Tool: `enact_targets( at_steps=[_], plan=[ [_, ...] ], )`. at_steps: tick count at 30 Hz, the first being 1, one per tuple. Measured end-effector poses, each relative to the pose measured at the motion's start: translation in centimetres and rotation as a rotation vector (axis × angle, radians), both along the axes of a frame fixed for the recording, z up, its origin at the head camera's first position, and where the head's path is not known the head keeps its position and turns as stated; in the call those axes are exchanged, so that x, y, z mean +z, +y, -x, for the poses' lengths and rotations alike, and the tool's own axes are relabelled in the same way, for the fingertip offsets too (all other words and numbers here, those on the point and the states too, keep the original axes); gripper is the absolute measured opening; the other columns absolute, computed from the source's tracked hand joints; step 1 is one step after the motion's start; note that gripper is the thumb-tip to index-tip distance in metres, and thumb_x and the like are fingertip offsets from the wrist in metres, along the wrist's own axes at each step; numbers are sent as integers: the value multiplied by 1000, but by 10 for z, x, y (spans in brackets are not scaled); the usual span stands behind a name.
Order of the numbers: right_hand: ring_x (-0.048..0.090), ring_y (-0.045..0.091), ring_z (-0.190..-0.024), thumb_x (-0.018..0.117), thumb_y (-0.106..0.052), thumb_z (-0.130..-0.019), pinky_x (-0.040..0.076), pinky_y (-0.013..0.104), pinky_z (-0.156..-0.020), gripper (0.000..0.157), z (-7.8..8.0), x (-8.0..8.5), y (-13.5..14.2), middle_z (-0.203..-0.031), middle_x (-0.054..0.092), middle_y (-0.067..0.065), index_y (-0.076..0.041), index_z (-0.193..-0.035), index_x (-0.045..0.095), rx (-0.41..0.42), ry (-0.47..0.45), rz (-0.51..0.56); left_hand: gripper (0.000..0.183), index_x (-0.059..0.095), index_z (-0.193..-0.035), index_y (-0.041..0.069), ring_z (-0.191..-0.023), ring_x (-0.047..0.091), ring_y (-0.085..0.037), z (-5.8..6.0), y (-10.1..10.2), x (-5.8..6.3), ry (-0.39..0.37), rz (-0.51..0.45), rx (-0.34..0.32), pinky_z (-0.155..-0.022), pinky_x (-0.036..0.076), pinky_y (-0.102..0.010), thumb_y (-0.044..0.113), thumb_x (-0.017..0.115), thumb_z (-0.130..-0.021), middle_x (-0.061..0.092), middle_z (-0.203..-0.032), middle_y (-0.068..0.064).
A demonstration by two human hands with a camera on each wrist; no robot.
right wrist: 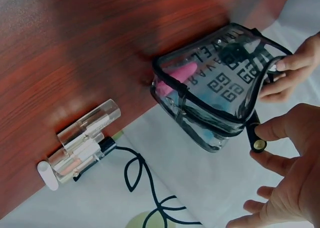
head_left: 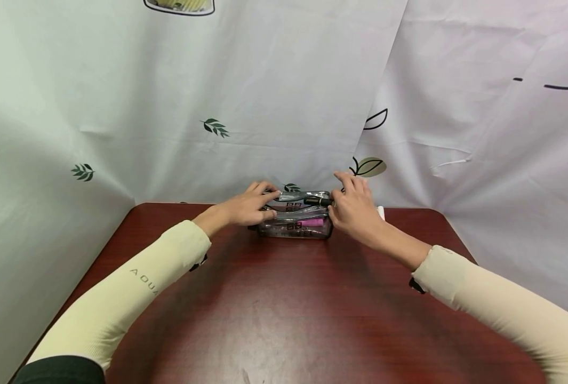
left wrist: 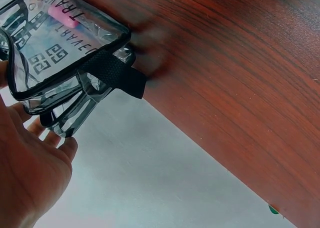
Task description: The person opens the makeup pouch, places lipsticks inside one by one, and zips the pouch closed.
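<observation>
A clear toiletry bag (head_left: 284, 230) with black piping and "TRAVEL" lettering stands at the far table edge, its top open. My left hand (head_left: 247, 208) holds the bag's upper edge at its left end, thumb in front and fingers toward the back. Between the thumb and index finger of my right hand (right wrist: 295, 163) is a slim black tube (right wrist: 256, 138) with a gold-coloured end. That tube lies over the bag's open top, and my other right fingers are spread. Inside the bag, a pink item (right wrist: 177, 78) shows through the plastic.
Several clear cosmetic tubes (right wrist: 87, 145) and a white-capped piece (right wrist: 47, 175) lie right of the bag by the table's back edge. A black strap tab (left wrist: 120, 75) sticks out from the bag's left side. White cloth (head_left: 284, 106) hangs behind the dark red table (head_left: 284, 309).
</observation>
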State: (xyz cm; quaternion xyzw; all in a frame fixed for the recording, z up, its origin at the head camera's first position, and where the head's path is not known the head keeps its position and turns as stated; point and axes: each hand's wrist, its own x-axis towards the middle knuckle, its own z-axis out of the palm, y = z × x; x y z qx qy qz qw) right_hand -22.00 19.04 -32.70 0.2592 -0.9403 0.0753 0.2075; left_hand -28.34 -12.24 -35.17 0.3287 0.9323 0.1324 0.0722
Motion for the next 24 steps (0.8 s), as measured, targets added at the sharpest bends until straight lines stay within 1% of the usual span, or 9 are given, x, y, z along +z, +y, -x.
enact_targets(
  at_steps=[4, 9, 15, 22, 24],
  plan=[
    [46, 60, -154, 72, -9, -100, 36, 75, -127, 12, 1, -2, -1, -168, 48, 35, 3, -96, 72, -5, -22, 14, 71, 36, -177, 5, -166, 27, -42, -1, 0, 0, 2, 2, 3, -130, 37, -67, 37, 52, -117, 32, -177, -18],
    [46, 62, -154, 70, -8, -100, 32, 79, -129, 10, 3, -5, -1, -169, 47, 35, 1, -101, 72, -7, -53, 28, 71, 35, -177, 5, -165, 27, -42, -1, 0, 1, 4, 5, 0, -130, 38, -66, 38, 52, -117, 32, -177, -18],
    [47, 61, -154, 72, -11, -100, 36, 76, -128, 11, 6, -7, -2, -169, 48, 36, -1, -104, 72, 0, -61, 30, 72, 35, -178, 6, -166, 27, -41, -1, 0, 1, 4, 5, 2, -131, 37, -66, 40, 52, -116, 32, -178, -17],
    [45, 60, -156, 70, -14, -105, 34, 76, -130, 12, 9, -7, -6, -170, 46, 35, -3, -102, 71, -11, -79, 28, 73, 35, -177, 6, -165, 28, -42, -1, 0, 2, 9, 9, -5, -130, 38, -65, 40, 54, -116, 32, -177, -18],
    [44, 60, -157, 69, -15, -106, 33, 76, -130, 13, 10, -7, -7, -171, 46, 35, -2, -104, 72, -18, -89, 25, 73, 35, -177, 6, -166, 28, -42, -2, 0, 2, 9, 10, -4, -131, 37, -66, 40, 54, -116, 32, -177, -18]
  ],
)
